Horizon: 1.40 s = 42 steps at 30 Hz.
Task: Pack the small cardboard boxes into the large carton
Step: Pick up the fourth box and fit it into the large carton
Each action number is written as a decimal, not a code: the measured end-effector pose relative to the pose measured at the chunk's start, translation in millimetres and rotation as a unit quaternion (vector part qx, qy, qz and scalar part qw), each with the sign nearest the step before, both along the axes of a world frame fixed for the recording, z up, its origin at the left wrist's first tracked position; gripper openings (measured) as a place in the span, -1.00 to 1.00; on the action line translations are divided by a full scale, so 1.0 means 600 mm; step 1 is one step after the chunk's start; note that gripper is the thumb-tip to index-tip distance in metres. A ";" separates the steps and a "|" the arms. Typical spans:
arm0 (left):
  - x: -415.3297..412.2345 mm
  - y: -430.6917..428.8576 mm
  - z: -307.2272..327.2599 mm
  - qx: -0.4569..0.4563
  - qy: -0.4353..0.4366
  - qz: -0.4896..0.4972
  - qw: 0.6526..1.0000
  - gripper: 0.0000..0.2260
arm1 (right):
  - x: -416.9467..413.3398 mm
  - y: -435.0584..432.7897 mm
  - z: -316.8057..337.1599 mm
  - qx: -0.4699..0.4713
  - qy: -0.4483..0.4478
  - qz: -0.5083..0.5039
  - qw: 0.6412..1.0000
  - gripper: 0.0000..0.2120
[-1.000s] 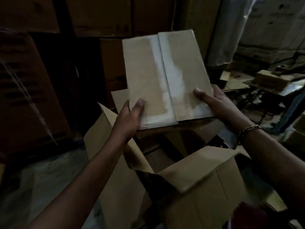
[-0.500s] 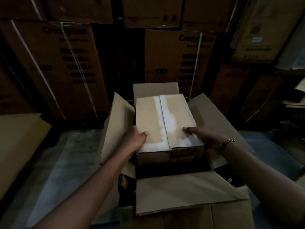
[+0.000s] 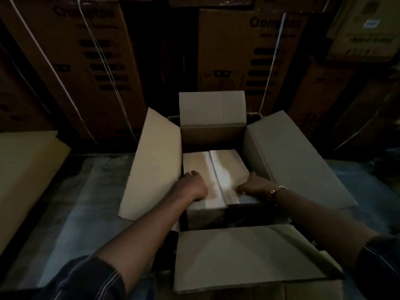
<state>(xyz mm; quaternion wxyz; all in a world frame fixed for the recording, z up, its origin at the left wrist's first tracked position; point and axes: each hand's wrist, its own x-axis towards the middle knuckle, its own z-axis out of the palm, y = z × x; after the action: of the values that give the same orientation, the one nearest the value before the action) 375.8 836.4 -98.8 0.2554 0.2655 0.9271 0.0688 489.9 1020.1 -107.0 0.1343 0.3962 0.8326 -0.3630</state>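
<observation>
I judge the small box (image 3: pixel 216 169) seating inside the large carton (image 3: pixel 281 152), left hand (image 3: pixel 193 185) and right hand (image 3: pixel 255 188) clasping its near edges; next, let go and withdraw.

Plain tan is being shown by large carton (image 3: pixel 290 156); small box (image 3: pixel 216 169) tan with pale tape stripe; sleeve (image 3: pixel 86 280) dark with thin light stripes; bracelet (image 3: pixel 278 189) gold-toned.
</observation>
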 end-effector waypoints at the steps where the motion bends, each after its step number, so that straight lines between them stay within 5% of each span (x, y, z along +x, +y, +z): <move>1: 0.005 0.000 -0.009 -0.024 -0.006 -0.024 0.999 -0.35 | -0.005 -0.006 -0.012 0.011 -0.022 0.029 0.999 -0.13; 6: 0.039 -0.010 -0.052 -0.072 0.018 -0.078 0.994 -0.32 | -0.010 -0.057 -0.046 0.153 -0.115 0.136 0.972 0.18; 9: 0.040 -0.012 -0.061 -0.065 0.024 -0.088 0.994 -0.27 | -0.009 -0.071 -0.059 0.200 -0.130 0.175 0.955 0.20; 14: 0.036 0.000 -0.069 -0.041 0.045 -0.084 0.995 -0.27 | -0.010 -0.056 0.010 0.216 -0.046 0.153 0.963 -0.11; 19: 0.054 0.044 -0.070 -0.043 0.048 -0.051 0.997 0.01 | 0.025 -0.010 0.065 0.255 0.016 0.118 0.960 -0.59; 22: 0.064 0.068 -0.063 -0.077 0.050 -0.037 0.995 0.09 | 0.052 0.011 0.069 0.248 0.000 0.123 0.961 -0.68; 27: 0.064 0.065 -0.030 -0.004 0.040 -0.008 0.999 -0.12 | 0.074 0.034 0.054 0.244 0.007 0.149 0.958 -0.67; 36: 0.041 -0.051 0.019 0.116 0.185 0.075 0.973 -0.72 | 0.080 0.050 0.073 0.256 0.027 0.180 0.949 -0.58; 42: 0.038 -0.048 0.021 0.084 0.203 0.036 0.975 -0.39 | 0.079 0.041 0.080 0.285 0.000 0.196 0.938 -0.66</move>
<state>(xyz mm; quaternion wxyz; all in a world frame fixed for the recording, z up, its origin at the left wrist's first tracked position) 398.9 807.6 -86.2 0.0356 0.2607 0.9595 0.1006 537.3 1044.8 -59.1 0.0846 0.2469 0.9622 -0.0774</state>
